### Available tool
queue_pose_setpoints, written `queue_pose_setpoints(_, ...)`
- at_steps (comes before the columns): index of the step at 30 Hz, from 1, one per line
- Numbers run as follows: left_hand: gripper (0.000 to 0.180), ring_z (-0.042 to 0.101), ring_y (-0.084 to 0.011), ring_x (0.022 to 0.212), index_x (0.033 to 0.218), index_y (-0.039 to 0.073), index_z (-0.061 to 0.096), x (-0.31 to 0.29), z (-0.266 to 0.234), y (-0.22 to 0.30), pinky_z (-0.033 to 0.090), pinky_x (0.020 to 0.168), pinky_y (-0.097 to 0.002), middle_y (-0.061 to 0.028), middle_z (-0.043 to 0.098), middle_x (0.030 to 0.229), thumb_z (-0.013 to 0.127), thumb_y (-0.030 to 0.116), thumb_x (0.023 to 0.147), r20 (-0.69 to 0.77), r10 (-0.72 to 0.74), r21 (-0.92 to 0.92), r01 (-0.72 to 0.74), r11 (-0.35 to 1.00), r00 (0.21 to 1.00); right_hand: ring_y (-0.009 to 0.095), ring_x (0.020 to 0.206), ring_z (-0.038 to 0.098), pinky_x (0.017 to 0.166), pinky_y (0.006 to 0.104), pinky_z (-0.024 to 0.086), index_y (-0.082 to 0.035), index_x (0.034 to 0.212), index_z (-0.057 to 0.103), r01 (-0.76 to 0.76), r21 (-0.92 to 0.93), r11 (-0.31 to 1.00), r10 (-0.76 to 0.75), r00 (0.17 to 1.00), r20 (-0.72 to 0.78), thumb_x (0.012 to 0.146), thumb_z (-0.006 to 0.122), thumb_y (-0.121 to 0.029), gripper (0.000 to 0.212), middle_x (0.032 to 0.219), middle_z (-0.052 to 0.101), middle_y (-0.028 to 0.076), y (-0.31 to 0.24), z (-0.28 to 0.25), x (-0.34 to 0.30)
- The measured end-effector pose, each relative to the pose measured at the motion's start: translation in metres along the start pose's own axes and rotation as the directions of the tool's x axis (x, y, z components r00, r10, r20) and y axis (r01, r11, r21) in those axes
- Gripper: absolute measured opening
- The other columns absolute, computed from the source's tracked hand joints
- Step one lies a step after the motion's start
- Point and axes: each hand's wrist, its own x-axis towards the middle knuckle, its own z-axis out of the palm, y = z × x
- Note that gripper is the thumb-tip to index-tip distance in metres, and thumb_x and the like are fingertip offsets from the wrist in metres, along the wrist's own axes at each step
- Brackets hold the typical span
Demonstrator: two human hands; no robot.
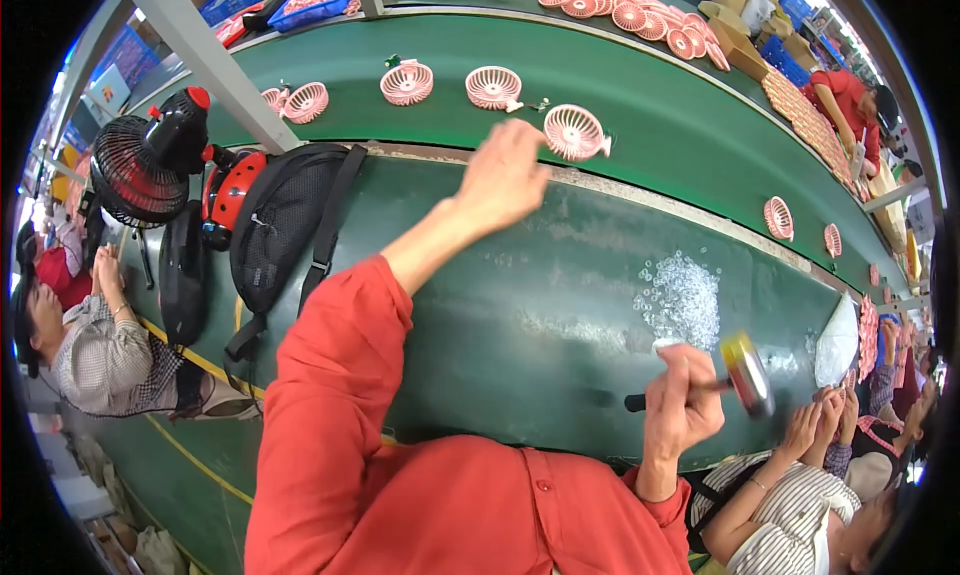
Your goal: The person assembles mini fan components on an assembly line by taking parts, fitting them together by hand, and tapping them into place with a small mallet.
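My right hand [682,400] is closed round the handle of a small hammer [748,375], held above the green bench. Its head has a yellow face at one end and shiny metal at the other; the dark handle end sticks out on the left. A small white bit shows at the fingertips. My left hand [505,180], slightly blurred, stretches to the conveyor's near edge, fingers extended, with nothing visible in them. Just right of it lies a round pink fan housing [575,133]. Another pink housing [493,88] with a small wired part sits beyond.
Small clear rings [682,300] lie heaped on the bench [480,320]. Left stand a black backpack [285,230] and a black fan [140,170]. More housings sit along the green conveyor [680,140]. A white bag [836,343] lies right; people sit at both sides.
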Motion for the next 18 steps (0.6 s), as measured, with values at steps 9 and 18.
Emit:
queue_pose_setpoints(9,0.050,0.048,-0.0351,0.121,0.121,0.000,0.053,0.007,-0.038,-0.161,0.040,0.097,-0.0495,-0.0167,0.053,0.130,0.067,0.013,0.075,-0.051,-0.258,0.655,0.227,0.720,0.965,0.004,0.037,0.036,0.036,0.0225,0.028,0.006,0.073,0.057,-0.384,0.195,0.903,0.332,0.909,0.254,0.103,0.051,-0.020,0.040,0.073,0.064,0.016,0.012,0.007,-0.022)
queue_pose_setpoints(18,0.025,0.064,-0.0344,0.076,0.081,0.006,0.067,0.002,-0.042,-0.087,0.041,0.072,-0.0491,-0.0157,0.068,0.076,0.056,0.027,0.090,-0.075,-0.099,0.511,0.124,0.850,0.992,0.002,0.042,0.039,0.039,0.0204,0.029,0.004,0.086,0.065,-0.663,0.126,0.738,0.595,0.727,0.342,0.098,0.061,-0.014,0.022,0.074,0.069,0.010,0.007,0.014,-0.012)
